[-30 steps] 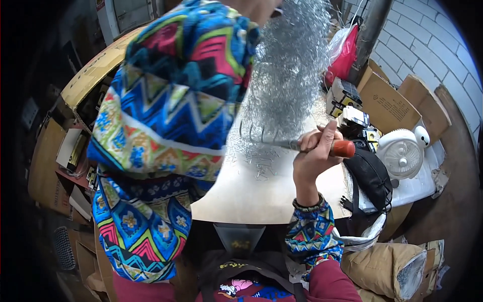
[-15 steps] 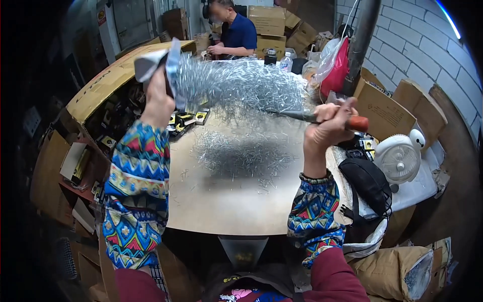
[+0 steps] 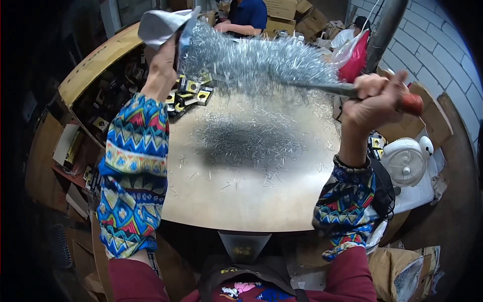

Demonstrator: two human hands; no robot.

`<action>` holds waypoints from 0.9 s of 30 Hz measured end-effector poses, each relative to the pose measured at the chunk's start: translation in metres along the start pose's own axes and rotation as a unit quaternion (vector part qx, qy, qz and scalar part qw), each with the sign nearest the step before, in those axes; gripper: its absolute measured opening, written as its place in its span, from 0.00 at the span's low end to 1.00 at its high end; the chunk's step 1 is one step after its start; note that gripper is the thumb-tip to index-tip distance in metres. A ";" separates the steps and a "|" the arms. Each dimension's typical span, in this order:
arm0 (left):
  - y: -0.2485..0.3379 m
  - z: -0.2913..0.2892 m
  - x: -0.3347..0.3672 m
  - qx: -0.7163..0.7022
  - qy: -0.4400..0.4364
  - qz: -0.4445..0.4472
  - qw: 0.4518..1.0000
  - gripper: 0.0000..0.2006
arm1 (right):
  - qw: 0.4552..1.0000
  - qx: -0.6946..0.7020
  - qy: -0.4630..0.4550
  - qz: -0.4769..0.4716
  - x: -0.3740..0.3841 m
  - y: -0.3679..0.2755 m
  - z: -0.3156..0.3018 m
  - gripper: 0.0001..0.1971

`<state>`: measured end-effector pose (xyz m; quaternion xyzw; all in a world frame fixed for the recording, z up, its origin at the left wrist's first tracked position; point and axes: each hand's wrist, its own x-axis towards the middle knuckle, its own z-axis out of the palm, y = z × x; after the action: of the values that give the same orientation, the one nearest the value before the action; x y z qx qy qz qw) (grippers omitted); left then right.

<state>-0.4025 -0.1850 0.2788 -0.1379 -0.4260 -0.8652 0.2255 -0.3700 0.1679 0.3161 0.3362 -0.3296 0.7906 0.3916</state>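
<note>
A long, bristling mass of thin silver metal pins [image 3: 261, 63] spans the air above the table, clinging along a bar that is mostly hidden. My right hand [image 3: 375, 100] is closed around the bar's right end, where a grey rod [image 3: 329, 89] and a red tip [image 3: 413, 104] show. At the left end, my left hand [image 3: 163, 63] is closed on a pale grey, sheet-like piece [image 3: 163, 26]; its exact kind is unclear. Loose pins [image 3: 246, 136] lie scattered over the wooden table [image 3: 241, 206] beneath, with the mass's shadow on them.
Small black-and-yellow boxes [image 3: 188, 93] are heaped at the table's left, beside a large carton [image 3: 75, 95]. To the right stand a white fan [image 3: 405, 163] and a black bag [image 3: 386, 189]. A person in a dark blue shirt [image 3: 251, 17] is across the table; a red bag [image 3: 354, 60] hangs back right.
My right hand has moved right and a little up with the bar, farther from my left hand. The pin mass looks longer. My view has shifted slightly.
</note>
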 end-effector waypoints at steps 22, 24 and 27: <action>-0.013 0.030 0.019 0.148 -0.200 0.242 0.938 0.14 | 0.971 -0.190 -0.099 -0.110 0.056 0.050 0.035 0.04; -0.024 0.028 0.028 0.098 -0.235 0.245 0.936 0.13 | 0.988 -0.109 -0.081 -0.080 0.069 0.047 0.032 0.02; -0.040 0.027 0.041 0.023 -0.285 0.250 0.925 0.12 | 0.976 -0.076 -0.160 -0.123 0.067 0.055 0.021 0.04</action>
<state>-0.4571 -0.1535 0.2859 -0.4753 -0.4443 -0.6949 0.3064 -0.4419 0.1518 0.3660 0.4651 -0.4033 0.6448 0.4530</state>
